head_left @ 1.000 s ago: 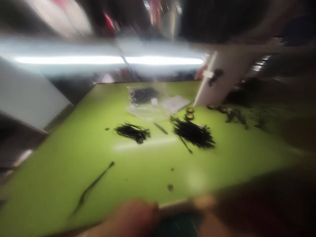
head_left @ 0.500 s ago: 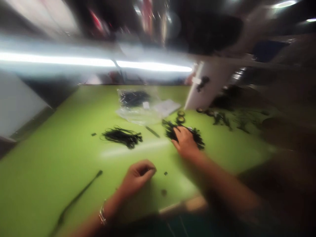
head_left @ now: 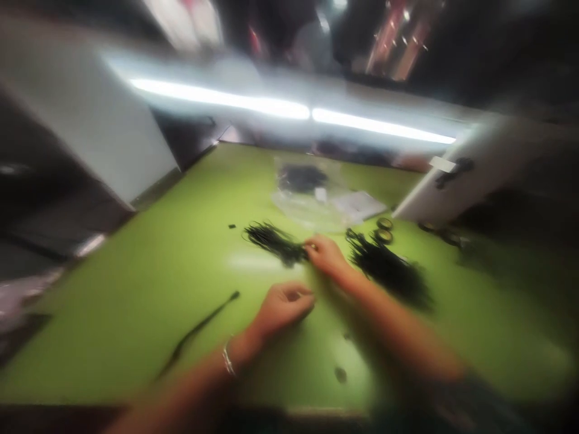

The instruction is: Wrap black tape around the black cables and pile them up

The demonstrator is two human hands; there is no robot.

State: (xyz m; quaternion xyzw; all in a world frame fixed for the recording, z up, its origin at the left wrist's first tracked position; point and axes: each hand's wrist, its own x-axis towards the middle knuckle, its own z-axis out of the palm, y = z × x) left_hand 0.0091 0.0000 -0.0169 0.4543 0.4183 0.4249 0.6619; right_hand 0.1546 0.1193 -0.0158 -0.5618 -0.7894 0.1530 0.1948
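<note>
On the green table, a smaller bundle of black cords lies near the middle. My right hand is at its right end, fingertips pinched together at the cord ends; what they grip is blurred. Nearer to me, my left hand is closed with thumb and fingers together, and whatever it may hold is too small to make out. A larger bundle of black cords lies to the right, beyond my right forearm. One single black cord stretches along the table left of my left hand.
Behind the bundles lie a clear plastic bag with dark contents and a white paper. Black and yellow rolls sit beside the larger bundle. A white panel stands at the right, and a small black piece lies left of the smaller bundle.
My right hand has left the larger bundle and moved left to the end of the smaller one. The view has turned left. My left hand keeps its closed pose.
</note>
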